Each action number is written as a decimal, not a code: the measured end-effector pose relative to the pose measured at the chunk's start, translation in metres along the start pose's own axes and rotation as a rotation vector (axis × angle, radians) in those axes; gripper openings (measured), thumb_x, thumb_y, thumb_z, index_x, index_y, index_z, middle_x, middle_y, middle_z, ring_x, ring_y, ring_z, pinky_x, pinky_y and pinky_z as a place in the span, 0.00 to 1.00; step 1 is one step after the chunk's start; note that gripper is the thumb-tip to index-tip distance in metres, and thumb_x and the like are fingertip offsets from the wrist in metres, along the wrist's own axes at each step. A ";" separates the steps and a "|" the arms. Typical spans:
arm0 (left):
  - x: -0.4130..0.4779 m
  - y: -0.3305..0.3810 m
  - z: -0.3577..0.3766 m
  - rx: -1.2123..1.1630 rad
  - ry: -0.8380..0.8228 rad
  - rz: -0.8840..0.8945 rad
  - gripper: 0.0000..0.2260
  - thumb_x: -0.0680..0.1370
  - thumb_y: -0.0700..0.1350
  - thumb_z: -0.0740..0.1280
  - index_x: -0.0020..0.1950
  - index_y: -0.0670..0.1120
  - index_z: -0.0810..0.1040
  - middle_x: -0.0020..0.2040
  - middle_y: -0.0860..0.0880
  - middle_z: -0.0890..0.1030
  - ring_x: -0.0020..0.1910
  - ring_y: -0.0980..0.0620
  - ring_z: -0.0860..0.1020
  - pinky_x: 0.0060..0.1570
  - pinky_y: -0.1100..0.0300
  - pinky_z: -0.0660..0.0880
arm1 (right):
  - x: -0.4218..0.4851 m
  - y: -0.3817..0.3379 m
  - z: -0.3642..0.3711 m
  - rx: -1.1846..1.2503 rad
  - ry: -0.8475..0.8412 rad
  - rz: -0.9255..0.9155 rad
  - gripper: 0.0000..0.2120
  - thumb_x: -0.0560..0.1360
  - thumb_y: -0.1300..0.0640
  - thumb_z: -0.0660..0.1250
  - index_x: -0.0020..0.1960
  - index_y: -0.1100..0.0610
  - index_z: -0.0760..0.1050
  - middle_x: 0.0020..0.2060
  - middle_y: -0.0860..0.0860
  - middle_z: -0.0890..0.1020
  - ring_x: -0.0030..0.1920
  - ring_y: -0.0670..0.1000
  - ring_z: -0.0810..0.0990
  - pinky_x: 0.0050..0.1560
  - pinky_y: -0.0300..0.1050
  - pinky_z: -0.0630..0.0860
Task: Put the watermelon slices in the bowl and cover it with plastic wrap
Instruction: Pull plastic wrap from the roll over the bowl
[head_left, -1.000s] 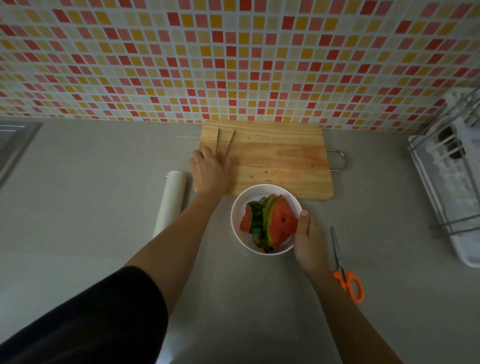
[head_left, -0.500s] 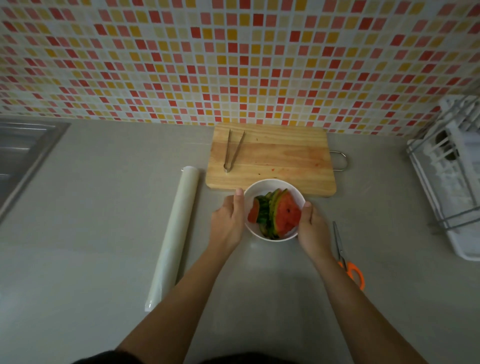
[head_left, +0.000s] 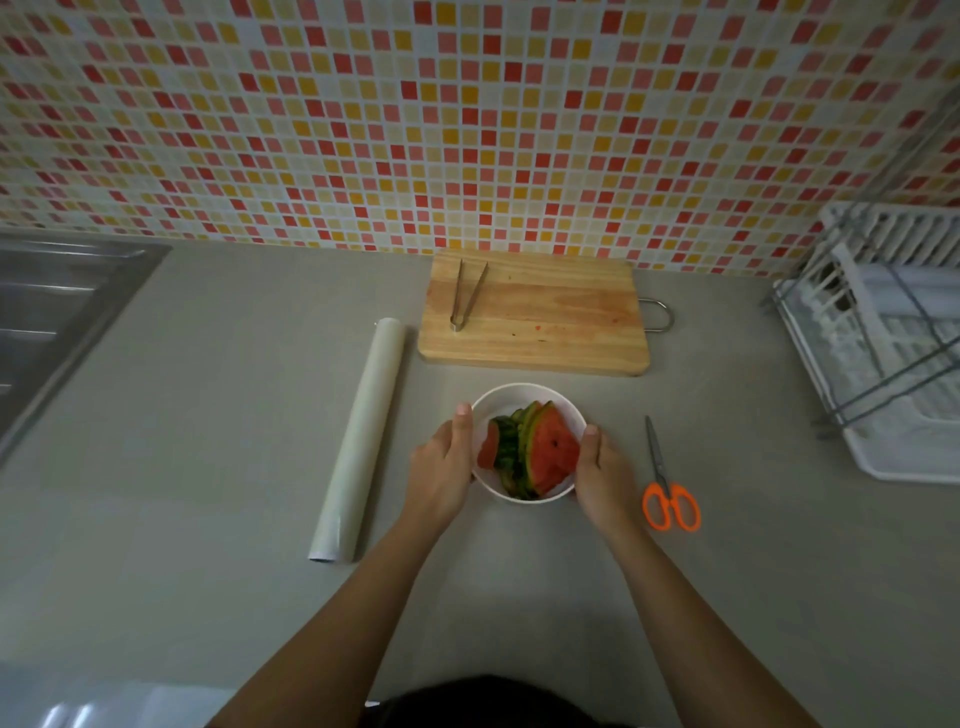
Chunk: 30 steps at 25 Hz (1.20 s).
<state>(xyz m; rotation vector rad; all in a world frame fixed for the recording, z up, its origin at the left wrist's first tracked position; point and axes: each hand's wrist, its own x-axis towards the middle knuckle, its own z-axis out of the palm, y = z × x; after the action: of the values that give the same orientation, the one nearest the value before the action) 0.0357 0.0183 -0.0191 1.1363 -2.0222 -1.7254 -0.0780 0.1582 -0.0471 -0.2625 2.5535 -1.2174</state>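
Red, green-rinded watermelon slices (head_left: 545, 452) are already stacked in the round white bowl (head_left: 524, 397), which stands mid-way on the grey tabletop (head_left: 234, 415), apart from the wooden cutting board (head_left: 545, 322) at the back edge. The left hand (head_left: 441, 467) and right hand (head_left: 602, 478) cup its walls, thumbs at the rim — we judge, to steady it for wrapping. The long white roll of plastic wrap (head_left: 363, 436) lies untouched toward the left edge and the orange-handled scissors (head_left: 667, 488) toward the right — bare tabletop runs to the near edge.

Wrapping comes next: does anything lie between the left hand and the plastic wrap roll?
Nothing visible: only grey countertop lies between the left hand, holding the round white bowl, and the long white plastic wrap roll.
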 end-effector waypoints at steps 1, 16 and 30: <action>-0.002 -0.003 -0.001 -0.006 0.001 -0.004 0.29 0.72 0.72 0.49 0.48 0.53 0.80 0.50 0.41 0.82 0.50 0.41 0.81 0.54 0.43 0.78 | -0.002 0.000 0.000 -0.007 -0.007 0.004 0.21 0.81 0.50 0.46 0.56 0.60 0.73 0.53 0.65 0.79 0.54 0.64 0.77 0.52 0.51 0.70; 0.066 -0.029 -0.126 0.182 0.093 -0.162 0.10 0.78 0.44 0.65 0.55 0.41 0.81 0.40 0.47 0.77 0.37 0.51 0.73 0.44 0.57 0.71 | -0.003 -0.001 0.000 -0.025 -0.017 0.003 0.22 0.81 0.49 0.46 0.60 0.60 0.72 0.57 0.64 0.78 0.57 0.64 0.75 0.55 0.51 0.69; 0.074 -0.009 -0.116 0.141 -0.148 -0.273 0.16 0.80 0.46 0.64 0.55 0.32 0.77 0.42 0.41 0.74 0.41 0.45 0.73 0.46 0.54 0.72 | -0.002 -0.001 -0.001 -0.031 -0.031 0.009 0.22 0.81 0.49 0.45 0.62 0.60 0.72 0.58 0.64 0.78 0.58 0.64 0.75 0.55 0.51 0.69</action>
<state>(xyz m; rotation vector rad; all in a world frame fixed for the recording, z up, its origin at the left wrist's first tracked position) 0.0639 -0.1166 -0.0181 1.4267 -2.1916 -1.8668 -0.0763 0.1593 -0.0456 -0.2749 2.5461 -1.1616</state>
